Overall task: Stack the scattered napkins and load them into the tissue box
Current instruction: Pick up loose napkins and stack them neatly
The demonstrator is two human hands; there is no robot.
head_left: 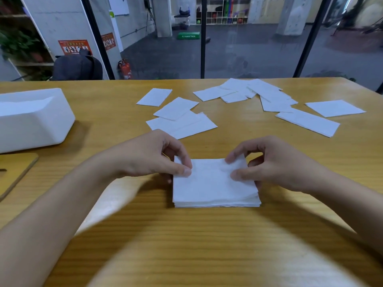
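A neat stack of white napkins [213, 187] lies on the wooden table [186, 235] in front of me. My left hand [153, 154] pinches the stack's left edge with thumb and curled fingers. At the right edge, my right hand [267, 162] pinches the top napkin between thumb and forefinger. Several loose white napkins [182, 119] lie scattered farther back, with more of these napkins [269, 96] at the back right. The white tissue box [31, 119] stands open at the far left.
A wooden lid or board [14, 172] lies at the left edge below the box. One single napkin [334, 107] rests near the table's right corner. Behind the table's far edge stands a glass wall with black frames.
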